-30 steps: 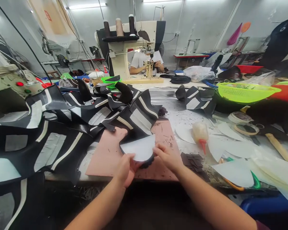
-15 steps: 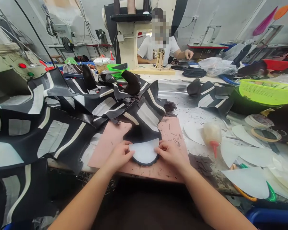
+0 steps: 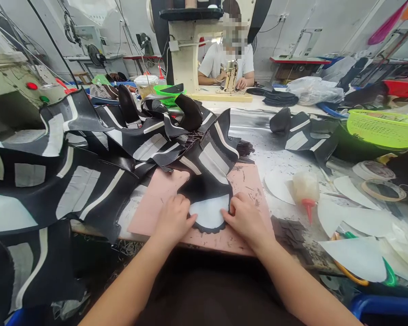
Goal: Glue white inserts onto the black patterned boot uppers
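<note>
A black shoe upper [image 3: 211, 167] with pale strips lies lining side up on a pink board [image 3: 144, 203]. On its rounded near end, which has a notched edge, sits a white half-round piece [image 3: 209, 212]. My left hand [image 3: 177, 215] is closed at the left edge of the upper, its thumb by the white piece. At the right edge my right hand [image 3: 245, 217] is closed in the same way, thumb on the white piece. Both hands' fingertips are partly hidden under or behind the black edge.
More black uppers [image 3: 78, 192] are heaped at the left. To the right stand a glue bottle with red tip [image 3: 306, 190], tape rolls [image 3: 383, 190], white pieces [image 3: 355, 258] and a yellow-green basket [image 3: 384, 129]. Across the table a person [image 3: 226, 63] sits behind a sewing machine [image 3: 185, 59].
My fingers have moved from the white piece's corners onto the black edges beside it. The white piece's corners now lie within the upper's outline. The person's raised hand has come down to the machine.
</note>
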A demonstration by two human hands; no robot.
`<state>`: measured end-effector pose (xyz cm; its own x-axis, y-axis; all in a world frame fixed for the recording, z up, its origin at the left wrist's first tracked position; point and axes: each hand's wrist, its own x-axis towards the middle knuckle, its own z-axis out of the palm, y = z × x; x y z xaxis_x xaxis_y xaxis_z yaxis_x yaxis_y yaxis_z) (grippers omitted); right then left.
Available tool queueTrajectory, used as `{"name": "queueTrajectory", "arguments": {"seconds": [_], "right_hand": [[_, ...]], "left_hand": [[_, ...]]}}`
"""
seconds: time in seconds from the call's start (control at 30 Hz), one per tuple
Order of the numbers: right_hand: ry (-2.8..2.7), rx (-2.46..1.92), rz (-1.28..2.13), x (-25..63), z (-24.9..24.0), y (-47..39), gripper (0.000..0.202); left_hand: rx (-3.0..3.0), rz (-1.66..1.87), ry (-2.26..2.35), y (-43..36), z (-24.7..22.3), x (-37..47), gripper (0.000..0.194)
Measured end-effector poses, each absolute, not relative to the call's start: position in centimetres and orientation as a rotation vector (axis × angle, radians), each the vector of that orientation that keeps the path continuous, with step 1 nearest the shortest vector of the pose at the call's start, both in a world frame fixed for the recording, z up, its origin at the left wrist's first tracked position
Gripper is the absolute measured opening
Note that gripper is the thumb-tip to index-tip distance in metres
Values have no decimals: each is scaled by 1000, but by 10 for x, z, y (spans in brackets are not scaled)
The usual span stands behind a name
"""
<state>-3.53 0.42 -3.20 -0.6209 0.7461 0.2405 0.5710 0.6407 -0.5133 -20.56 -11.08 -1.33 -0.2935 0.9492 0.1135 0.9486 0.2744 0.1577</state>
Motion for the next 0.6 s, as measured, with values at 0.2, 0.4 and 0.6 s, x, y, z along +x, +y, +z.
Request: {"name": "queueTrajectory", "arguments": {"seconds": [0.2, 0.4, 0.6], "right_hand": [[-2597, -582, 211, -38, -49, -6, 31], [-2880, -627, 497, -42, -45, -3, 51], [-2358, -985, 840, -2, -20, 62, 43]], "left_hand": [[2447, 101, 2087, -114, -25, -195, 41], [2228, 4, 2123, -101, -17, -177, 42], [2318, 78, 1952, -129, -24, -208, 49]]}}
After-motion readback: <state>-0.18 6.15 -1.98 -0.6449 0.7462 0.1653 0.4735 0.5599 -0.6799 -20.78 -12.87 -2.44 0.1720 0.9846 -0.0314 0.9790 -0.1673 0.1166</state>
